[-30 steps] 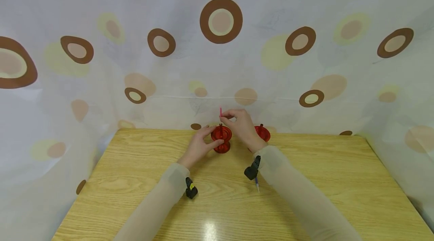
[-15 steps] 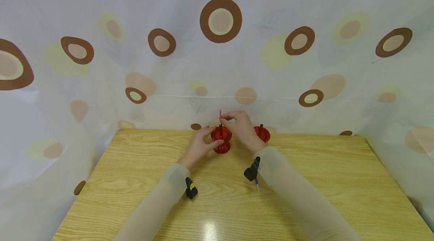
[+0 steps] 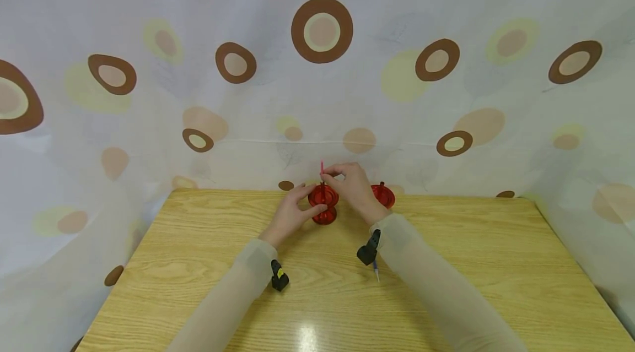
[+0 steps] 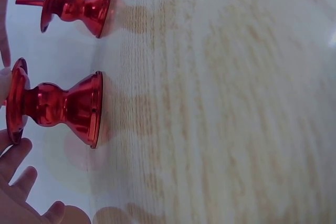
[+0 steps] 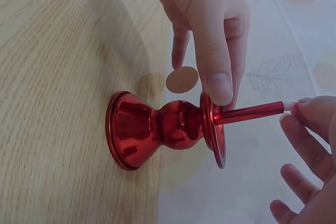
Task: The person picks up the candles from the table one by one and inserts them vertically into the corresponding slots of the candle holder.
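Note:
A shiny red candle holder (image 3: pixel 324 216) stands upright on the table, with a flared base, a round waist, a wide dish and a thin tube (image 5: pixel 252 114) rising from it. My left hand (image 3: pixel 290 213) grips the dish rim between thumb and fingers; in the right wrist view its thumb lies on the dish. My right hand (image 3: pixel 354 187) pinches a thin pink stick (image 3: pixel 322 166) upright above the holder. The stick's white lower end (image 5: pixel 287 106) meets the top of the tube. Fingertips cover the stick's middle in the head view.
A second red candle holder (image 4: pixel 79 8) stands just to the right, partly behind my right wrist in the head view. A pen-like thing (image 3: pixel 376 272) with a pale tip lies on the wooden table (image 3: pixel 471 264), below my right sleeve. A patterned sheet (image 3: pixel 322 98) hangs behind.
My right hand has come down slightly with the pink stick, bringing it closer onto the tube. My left hand and both candle holders stay in place.

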`<state>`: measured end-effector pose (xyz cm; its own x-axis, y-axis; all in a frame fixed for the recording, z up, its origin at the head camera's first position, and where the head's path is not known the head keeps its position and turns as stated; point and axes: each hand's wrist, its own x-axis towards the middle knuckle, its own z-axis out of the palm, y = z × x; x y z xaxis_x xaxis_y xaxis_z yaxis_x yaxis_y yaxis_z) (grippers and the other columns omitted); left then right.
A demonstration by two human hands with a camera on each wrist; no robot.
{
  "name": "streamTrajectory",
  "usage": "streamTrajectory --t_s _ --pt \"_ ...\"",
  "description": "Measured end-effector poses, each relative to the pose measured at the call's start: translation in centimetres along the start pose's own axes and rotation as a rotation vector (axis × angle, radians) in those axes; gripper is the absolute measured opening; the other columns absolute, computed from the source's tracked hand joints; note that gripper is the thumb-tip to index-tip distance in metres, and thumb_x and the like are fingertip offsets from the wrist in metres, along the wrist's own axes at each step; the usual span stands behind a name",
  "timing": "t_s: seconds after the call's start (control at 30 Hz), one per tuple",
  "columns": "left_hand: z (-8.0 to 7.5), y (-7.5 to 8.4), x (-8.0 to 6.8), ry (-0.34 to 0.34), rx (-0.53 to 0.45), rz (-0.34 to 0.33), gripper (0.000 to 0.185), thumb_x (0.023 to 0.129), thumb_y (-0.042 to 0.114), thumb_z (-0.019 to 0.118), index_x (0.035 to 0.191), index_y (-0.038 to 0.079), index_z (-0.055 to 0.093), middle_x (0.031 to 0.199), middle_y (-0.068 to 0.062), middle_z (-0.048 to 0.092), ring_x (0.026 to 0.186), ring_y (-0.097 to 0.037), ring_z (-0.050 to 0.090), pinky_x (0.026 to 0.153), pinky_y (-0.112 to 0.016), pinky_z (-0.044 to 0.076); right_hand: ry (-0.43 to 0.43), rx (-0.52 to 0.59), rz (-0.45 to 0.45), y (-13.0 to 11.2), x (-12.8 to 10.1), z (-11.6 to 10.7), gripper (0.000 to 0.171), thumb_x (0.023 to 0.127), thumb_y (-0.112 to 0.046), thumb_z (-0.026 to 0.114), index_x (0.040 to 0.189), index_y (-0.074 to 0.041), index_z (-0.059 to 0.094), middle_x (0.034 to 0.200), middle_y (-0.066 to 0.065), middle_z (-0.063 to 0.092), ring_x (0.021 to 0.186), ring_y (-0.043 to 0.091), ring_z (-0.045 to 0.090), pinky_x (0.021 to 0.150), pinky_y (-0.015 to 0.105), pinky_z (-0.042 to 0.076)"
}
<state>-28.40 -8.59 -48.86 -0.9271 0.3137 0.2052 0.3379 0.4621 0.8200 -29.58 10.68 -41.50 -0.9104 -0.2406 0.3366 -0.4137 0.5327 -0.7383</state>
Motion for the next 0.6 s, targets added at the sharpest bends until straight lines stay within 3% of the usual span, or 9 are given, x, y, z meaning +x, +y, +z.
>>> streamTrajectory --t_s 0.6 --pt "-0.1 0.18 -0.14 -0.002 -0.012 0.002 0.065 0.095 0.032 0.079 0.151 0.008 0.056 0.155 -0.011 0.054 0.153 -0.037 0.033 0.123 -0.059 0.026 -0.01 -0.026 0.028 0.52 -0.11 0.24 0.021 0.1 -0.018 0.07 0.107 -0.001 0.081 0.107 0.01 0.079 0.111 0.032 0.066 0.102 0.052 0.049"
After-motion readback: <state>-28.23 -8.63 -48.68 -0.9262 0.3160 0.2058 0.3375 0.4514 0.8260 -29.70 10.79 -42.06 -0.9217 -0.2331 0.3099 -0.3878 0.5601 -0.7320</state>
